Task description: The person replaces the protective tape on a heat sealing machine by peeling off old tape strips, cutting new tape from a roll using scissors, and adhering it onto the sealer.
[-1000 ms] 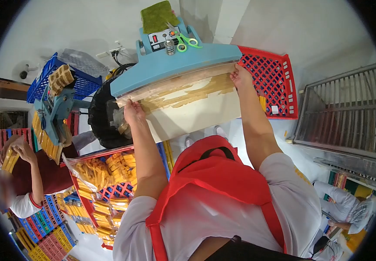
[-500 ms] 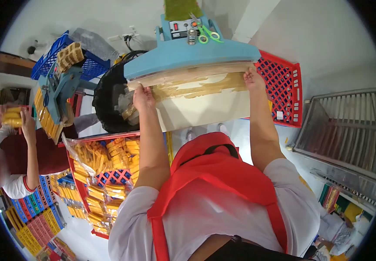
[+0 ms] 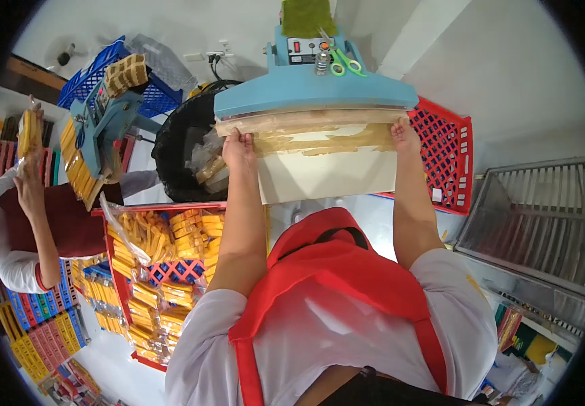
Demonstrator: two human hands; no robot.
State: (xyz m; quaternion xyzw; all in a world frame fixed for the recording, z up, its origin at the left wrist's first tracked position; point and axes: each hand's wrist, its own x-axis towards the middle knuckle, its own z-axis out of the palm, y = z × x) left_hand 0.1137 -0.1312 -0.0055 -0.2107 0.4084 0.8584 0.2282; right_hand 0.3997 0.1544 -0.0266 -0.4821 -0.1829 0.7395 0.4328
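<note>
A light blue sealing machine (image 3: 316, 93) with a long bar stands in front of me. Along the bar's front edge runs a brownish strip (image 3: 313, 120), above a white board (image 3: 330, 172) with patches of brown tape. My left hand (image 3: 240, 147) pinches the strip's left end. At its right end, the fingers of my right hand (image 3: 406, 135) are closed on the strip. Green-handled scissors (image 3: 345, 62), a small metal-and-glass item (image 3: 321, 62) and a green cloth (image 3: 308, 18) rest on the machine.
A black-lined bin (image 3: 177, 152) is left of the board. Red crates (image 3: 465, 155) stand at the right and lower left, the latter with packed yellow items (image 3: 160, 233). At far left, a co-worker (image 3: 62, 227) lifts a yellow pack beside another blue machine (image 3: 106, 128). A metal rack (image 3: 536, 223) is at right.
The view has shifted, so the machine and both my hands appear farther right. My hands keep their hold on the strip. The co-worker's hand with the yellow pack has moved up.
</note>
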